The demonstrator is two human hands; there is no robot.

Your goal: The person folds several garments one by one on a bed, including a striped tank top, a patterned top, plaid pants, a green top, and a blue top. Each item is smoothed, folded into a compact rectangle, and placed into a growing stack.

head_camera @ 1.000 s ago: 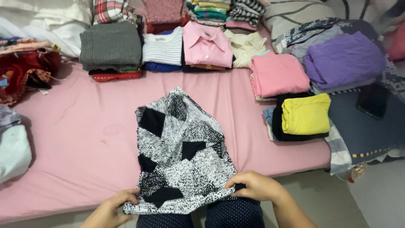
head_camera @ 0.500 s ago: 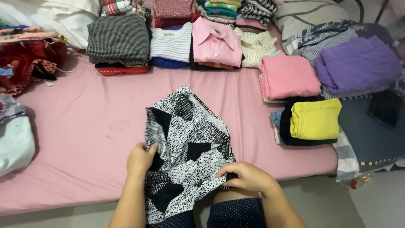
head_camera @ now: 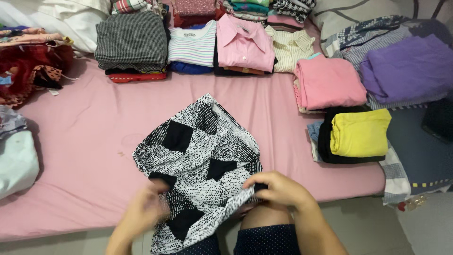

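Both hands, left hand [head_camera: 144, 208] and right hand [head_camera: 278, 189], grip a black-and-white patterned garment [head_camera: 198, 156] on a pink-sheeted mattress [head_camera: 85, 141] edged with folded clothing stacks [head_camera: 198, 42]; pale tiled floor [head_camera: 363, 226] lies below.

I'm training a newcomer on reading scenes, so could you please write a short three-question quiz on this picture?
1. True or false: both hands touch the black-and-white patterned garment.
2. Which folded item lies on the black one: A yellow, B purple, C striped?
3. What colour is the sheet?

Key: 1 true: left hand and right hand grip its near edge. 2 A, the yellow garment. 3 pink sheet.
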